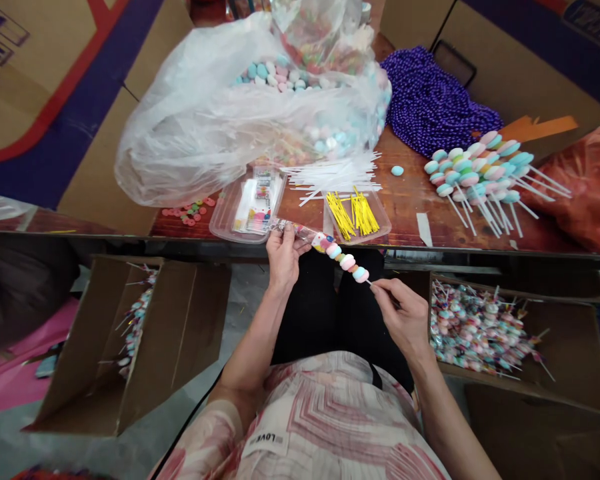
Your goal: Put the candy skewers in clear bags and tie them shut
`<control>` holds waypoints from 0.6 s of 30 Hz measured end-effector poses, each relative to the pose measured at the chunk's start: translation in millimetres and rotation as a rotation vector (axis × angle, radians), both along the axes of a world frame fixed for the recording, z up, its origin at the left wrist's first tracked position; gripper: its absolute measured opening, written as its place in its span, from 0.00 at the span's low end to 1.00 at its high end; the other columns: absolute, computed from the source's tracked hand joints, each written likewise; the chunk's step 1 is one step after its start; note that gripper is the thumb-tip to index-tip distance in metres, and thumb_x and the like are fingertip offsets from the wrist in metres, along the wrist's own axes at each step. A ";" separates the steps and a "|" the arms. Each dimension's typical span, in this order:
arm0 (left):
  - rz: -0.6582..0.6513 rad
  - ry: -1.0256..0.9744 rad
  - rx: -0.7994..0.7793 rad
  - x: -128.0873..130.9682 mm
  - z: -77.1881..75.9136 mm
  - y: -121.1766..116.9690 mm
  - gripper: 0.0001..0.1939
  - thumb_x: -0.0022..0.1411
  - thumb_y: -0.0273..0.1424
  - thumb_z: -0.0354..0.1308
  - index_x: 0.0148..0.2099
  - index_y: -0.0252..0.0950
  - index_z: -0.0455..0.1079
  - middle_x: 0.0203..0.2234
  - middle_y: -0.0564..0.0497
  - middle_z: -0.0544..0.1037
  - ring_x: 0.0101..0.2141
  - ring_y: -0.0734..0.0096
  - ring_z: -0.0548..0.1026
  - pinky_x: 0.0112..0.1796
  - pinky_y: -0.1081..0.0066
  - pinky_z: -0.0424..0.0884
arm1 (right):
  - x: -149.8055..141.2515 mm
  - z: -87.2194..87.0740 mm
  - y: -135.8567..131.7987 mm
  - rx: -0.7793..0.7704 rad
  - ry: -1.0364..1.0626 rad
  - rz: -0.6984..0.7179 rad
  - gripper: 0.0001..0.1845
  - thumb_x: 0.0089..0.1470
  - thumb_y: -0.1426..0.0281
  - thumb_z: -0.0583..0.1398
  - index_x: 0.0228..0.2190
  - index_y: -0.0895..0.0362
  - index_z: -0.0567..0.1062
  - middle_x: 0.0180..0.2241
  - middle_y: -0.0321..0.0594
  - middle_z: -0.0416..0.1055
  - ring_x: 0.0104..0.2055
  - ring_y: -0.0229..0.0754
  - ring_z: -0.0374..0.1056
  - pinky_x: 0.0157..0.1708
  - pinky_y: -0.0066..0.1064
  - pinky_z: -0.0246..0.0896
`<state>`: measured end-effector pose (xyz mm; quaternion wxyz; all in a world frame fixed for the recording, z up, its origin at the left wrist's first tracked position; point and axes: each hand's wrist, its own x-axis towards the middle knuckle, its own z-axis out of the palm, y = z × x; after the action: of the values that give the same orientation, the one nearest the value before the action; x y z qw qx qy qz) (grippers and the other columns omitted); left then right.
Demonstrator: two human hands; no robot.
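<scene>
My left hand (283, 252) is closed around the top of a clear plastic sleeve (306, 233) at the table's front edge. Inside the sleeve's mouth goes a candy skewer (347, 261) of pastel pink, blue and white discs, tilted down to the right. My right hand (404, 313) pinches the skewer's white stick at its lower end, above my lap. Right behind the hands stand a clear tray of printed cards (250, 207) and a clear tray of yellow twist ties (356, 215). Loose white sticks (337, 175) lie beyond them.
A big clear bag of pastel candies (240, 113) fills the table's back. Purple beads (430, 100) lie right of it, a pile of finished skewers (480, 170) farther right. Cardboard boxes with wrapped skewers sit at my left (130, 333) and right (480, 330).
</scene>
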<state>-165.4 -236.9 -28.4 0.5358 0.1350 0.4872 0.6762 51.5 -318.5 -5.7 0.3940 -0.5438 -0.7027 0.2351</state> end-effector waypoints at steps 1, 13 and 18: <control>-0.009 0.016 -0.002 -0.8 -0.9 -0.1 0.22 0.51 0.45 0.70 0.35 0.37 0.65 0.24 0.57 0.77 0.23 0.74 0.79 0.25 0.78 0.72 | 0.9 -0.1 -0.4 -0.013 0.015 -0.010 0.05 0.61 0.71 0.60 0.32 0.55 0.76 0.26 0.34 0.71 0.25 0.35 0.63 0.25 0.29 0.55; -0.019 0.033 0.000 -5.6 -1.4 -1.5 0.24 0.48 0.48 0.71 0.35 0.37 0.65 0.25 0.57 0.77 0.22 0.77 0.77 0.24 0.78 0.72 | 2.1 -10.9 -0.2 -0.102 0.206 -0.133 0.06 0.60 0.69 0.61 0.31 0.54 0.78 0.26 0.33 0.71 0.27 0.35 0.66 0.28 0.27 0.59; 0.006 0.043 -0.020 -1.4 1.2 -2.5 0.24 0.49 0.48 0.70 0.35 0.37 0.65 0.25 0.56 0.76 0.21 0.77 0.77 0.23 0.78 0.72 | -1.5 -7.7 -2.1 -0.011 0.125 -0.126 0.05 0.60 0.71 0.61 0.32 0.55 0.77 0.26 0.34 0.72 0.26 0.35 0.66 0.26 0.27 0.59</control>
<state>-166.8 -239.4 -27.1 0.5244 0.1427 0.5057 0.6700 50.0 -320.6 -13.4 0.4481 -0.5736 -0.6396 0.2473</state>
